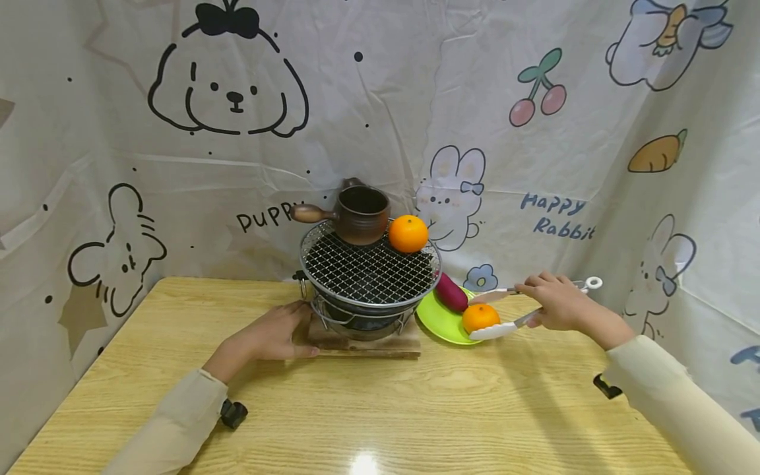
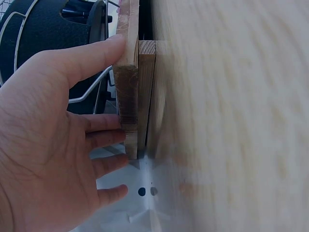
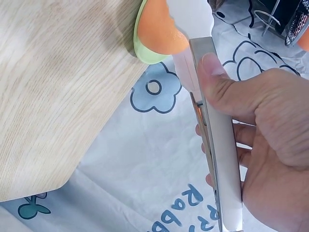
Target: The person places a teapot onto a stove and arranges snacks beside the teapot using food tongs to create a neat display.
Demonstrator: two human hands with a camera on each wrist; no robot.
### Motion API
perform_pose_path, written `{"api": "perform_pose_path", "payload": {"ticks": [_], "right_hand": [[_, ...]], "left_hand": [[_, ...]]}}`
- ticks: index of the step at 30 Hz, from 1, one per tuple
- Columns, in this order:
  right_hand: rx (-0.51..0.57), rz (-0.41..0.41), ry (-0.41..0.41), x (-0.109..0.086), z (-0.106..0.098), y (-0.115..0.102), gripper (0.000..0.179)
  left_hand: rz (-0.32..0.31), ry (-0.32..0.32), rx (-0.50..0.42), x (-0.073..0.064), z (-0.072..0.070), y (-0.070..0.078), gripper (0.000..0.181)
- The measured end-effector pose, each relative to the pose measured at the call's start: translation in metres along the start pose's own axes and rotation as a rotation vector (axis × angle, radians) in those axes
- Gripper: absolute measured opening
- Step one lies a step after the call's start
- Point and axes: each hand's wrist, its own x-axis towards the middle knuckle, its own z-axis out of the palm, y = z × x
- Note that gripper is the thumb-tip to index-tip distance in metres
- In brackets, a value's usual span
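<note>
My right hand (image 1: 557,302) grips a pair of metal tongs (image 3: 223,159) with white scalloped tips, thumb along one arm and fingers under the other. The tips lie on either side of an orange (image 1: 481,319) on the lime-green plate (image 1: 438,322). Beside that orange on the plate is a purple eggplant-like vegetable (image 1: 451,293). My left hand (image 1: 272,335) rests at the left end of the wooden base (image 1: 368,346) under a round grill (image 1: 374,280). Its thumb touches the board's upper edge, and the other fingers reach its end fairly straight (image 2: 58,125).
On the grill's wire mesh stand a brown pot (image 1: 361,221) with a wooden handle pointing left and a second orange (image 1: 408,233). The plate is close by the grill's right side. A printed cloth (image 1: 368,132) hangs behind the wooden table (image 1: 415,409).
</note>
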Motion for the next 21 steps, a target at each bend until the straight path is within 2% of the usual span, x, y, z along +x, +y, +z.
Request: {"api": "perform_pose_path", "payload": {"ticks": [21], "right_hand": [[-0.008, -0.003, 0.022, 0.0042, -0.0007, -0.0017, 0.062]], "left_hand": [[0.009, 0.009, -0.001, 0.0000, -0.0017, 0.0021, 0.087]]}}
